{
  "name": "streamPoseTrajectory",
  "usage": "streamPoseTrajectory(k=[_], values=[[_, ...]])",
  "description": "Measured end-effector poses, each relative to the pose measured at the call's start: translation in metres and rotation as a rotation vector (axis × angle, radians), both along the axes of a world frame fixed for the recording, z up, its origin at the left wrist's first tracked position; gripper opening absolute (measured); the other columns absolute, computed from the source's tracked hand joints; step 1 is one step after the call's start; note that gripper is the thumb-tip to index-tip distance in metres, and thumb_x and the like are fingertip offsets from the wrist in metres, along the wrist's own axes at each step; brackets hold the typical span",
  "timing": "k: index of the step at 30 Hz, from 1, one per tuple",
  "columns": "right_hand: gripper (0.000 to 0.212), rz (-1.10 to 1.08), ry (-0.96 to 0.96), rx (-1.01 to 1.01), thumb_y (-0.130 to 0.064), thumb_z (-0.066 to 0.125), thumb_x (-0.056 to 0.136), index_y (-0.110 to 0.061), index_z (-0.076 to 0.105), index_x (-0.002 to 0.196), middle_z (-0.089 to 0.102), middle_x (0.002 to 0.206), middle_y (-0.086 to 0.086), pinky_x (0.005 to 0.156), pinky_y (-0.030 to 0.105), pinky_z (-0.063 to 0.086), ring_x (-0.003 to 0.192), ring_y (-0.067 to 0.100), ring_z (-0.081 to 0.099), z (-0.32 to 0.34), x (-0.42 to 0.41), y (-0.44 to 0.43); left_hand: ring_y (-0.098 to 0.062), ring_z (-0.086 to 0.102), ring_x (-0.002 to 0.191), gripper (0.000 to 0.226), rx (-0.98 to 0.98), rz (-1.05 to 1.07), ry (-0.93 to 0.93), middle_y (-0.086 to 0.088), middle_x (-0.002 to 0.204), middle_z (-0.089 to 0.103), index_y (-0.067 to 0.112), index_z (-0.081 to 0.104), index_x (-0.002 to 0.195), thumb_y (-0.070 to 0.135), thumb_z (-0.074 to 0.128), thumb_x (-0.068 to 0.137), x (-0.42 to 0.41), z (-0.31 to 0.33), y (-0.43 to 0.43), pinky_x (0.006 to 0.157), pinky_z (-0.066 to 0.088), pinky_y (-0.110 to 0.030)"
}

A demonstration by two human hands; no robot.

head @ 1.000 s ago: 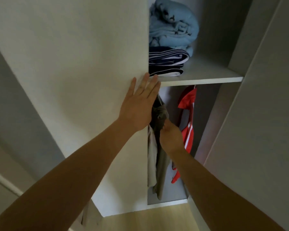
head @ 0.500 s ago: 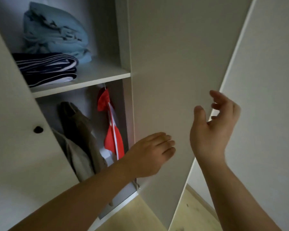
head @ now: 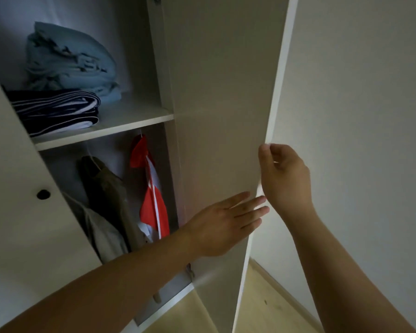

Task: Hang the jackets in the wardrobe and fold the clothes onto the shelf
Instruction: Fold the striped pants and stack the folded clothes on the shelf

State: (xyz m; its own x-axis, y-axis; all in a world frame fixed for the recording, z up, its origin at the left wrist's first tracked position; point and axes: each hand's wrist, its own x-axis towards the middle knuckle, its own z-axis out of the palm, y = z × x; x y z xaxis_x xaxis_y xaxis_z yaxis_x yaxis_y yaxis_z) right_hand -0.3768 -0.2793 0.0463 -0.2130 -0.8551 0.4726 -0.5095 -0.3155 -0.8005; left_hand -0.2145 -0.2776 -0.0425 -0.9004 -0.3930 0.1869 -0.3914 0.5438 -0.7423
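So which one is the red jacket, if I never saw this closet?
Find the white shelf in the open wardrobe, then look under it, where three jackets hang. The red jacket hangs farthest right, next to the open door. It is bright red with a white stripe, while the other two are dull olive and grey.

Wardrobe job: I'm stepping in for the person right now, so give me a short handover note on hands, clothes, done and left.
Left hand: open, flat against the inside of the right door, holding nothing.
Right hand: fingers curled round that door's outer edge.
Jackets: a red one, an olive one and a pale one hang below the shelf.
Folded clothes: a blue pile and a navy striped pile sit on the shelf.
Done: hanging and folding look complete.
Left: probably just closing both doors; the left door is also open.
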Motion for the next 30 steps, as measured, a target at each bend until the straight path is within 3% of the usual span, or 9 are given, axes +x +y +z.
streamPoseTrajectory(k=[3, 6, 9, 13, 16, 20, 23, 27, 30], values=[[0.022, 0.054, 0.038, -0.04, -0.048, 0.06, 0.094, -0.026, 0.063, 0.099, 0.059, 0.079, -0.028, 0.062, -0.006, 0.034, 0.077, -0.027, 0.052, 0.002, 0.023, 0.016, -0.04, 0.017, 0.145, 0.05, -0.071, 0.046, -0.101, -0.017, 0.152, 0.033, 0.003, 0.039, 0.141, 0.022, 0.025, 0.097, 0.017, -0.001, 0.011, 0.123, -0.004, -0.052], [0.021, 0.129, 0.107, -0.041, -0.051, 0.066, 0.089, -0.031, 0.062, 0.09, 0.063, 0.077, -0.023, 0.056, 0.002, 0.041, 0.072, -0.011, 0.062, 0.006, 0.052, 0.031, -0.027, 0.057, 0.111, 0.042, -0.066, 0.172, -0.263, -0.006, 0.11, 0.068, 0.014, 0.062, 0.109, 0.023, 0.025, 0.093, 0.038, 0.003, 0.029, 0.118, -0.011, -0.058], [0.025, 0.26, 0.138, -0.035, -0.053, 0.071, 0.085, -0.034, 0.06, 0.096, 0.063, 0.084, -0.025, 0.068, 0.008, 0.047, 0.073, -0.008, 0.062, 0.007, 0.082, 0.039, -0.018, 0.063, 0.086, 0.046, -0.053, 0.23, -0.288, 0.002, 0.08, 0.07, 0.021, 0.067, 0.078, 0.021, 0.027, 0.1, 0.066, 0.0, 0.045, 0.116, -0.014, -0.06], [0.064, 0.402, 0.147, -0.07, -0.055, 0.071, 0.083, -0.038, 0.044, 0.139, 0.055, 0.137, -0.018, 0.098, 0.029, 0.05, 0.113, 0.004, 0.06, 0.008, 0.132, 0.044, -0.017, 0.067, 0.097, 0.035, -0.032, 0.323, -0.31, 0.006, 0.095, 0.075, 0.028, 0.072, 0.09, 0.035, 0.039, 0.098, 0.111, -0.001, 0.065, 0.118, 0.017, -0.051], [0.077, 0.47, 0.182, -0.138, -0.053, 0.069, 0.086, -0.036, 0.031, 0.151, 0.044, 0.151, -0.016, 0.107, 0.032, 0.039, 0.132, 0.015, 0.051, 0.008, 0.168, 0.043, -0.017, 0.068, 0.096, 0.025, 0.055, 0.401, -0.289, 0.006, 0.096, 0.076, 0.027, 0.075, 0.091, 0.049, 0.062, 0.089, 0.14, 0.007, 0.079, 0.114, 0.033, -0.044], [0.076, 0.462, 0.309, -0.23, -0.056, 0.066, 0.088, -0.031, 0.029, 0.151, 0.052, 0.146, -0.009, 0.099, 0.034, 0.045, 0.124, 0.021, 0.059, 0.008, 0.212, 0.041, -0.028, 0.061, 0.117, 0.029, 0.064, 0.597, -0.262, -0.006, 0.116, 0.073, 0.016, 0.073, 0.107, 0.039, 0.058, 0.096, 0.175, 0.009, 0.097, 0.121, 0.011, -0.051], [0.075, 0.456, 0.43, -0.284, -0.059, 0.06, 0.091, -0.029, 0.025, 0.151, 0.048, 0.15, -0.004, 0.094, 0.039, 0.052, 0.122, 0.025, 0.061, 0.011, 0.244, 0.038, -0.035, 0.05, 0.132, 0.034, 0.054, 0.736, -0.207, -0.012, 0.13, 0.066, 0.01, 0.071, 0.118, 0.033, 0.053, 0.098, 0.199, 0.014, 0.105, 0.116, -0.004, -0.054], [0.075, 0.512, 0.565, -0.271, -0.052, 0.05, 0.099, -0.022, 0.014, 0.157, 0.026, 0.163, 0.0, 0.098, 0.041, 0.05, 0.133, 0.026, 0.052, 0.018, 0.283, 0.027, -0.042, 0.02, 0.149, 0.054, 0.043, 0.864, -0.223, -0.018, 0.156, 0.037, -0.001, 0.042, 0.146, 0.029, 0.041, 0.101, 0.238, 0.01, 0.101, 0.115, -0.015, -0.057], [0.074, 0.581, 0.658, -0.22, -0.047, 0.043, 0.103, -0.019, 0.005, 0.159, 0.007, 0.167, 0.001, 0.102, 0.042, 0.048, 0.14, 0.027, 0.044, 0.025, 0.309, 0.018, -0.04, 0.007, 0.152, 0.053, 0.087, 0.933, -0.257, -0.015, 0.163, 0.021, 0.007, 0.041, 0.149, 0.03, 0.04, 0.101, 0.264, 0.009, 0.092, 0.117, -0.014, -0.058]])
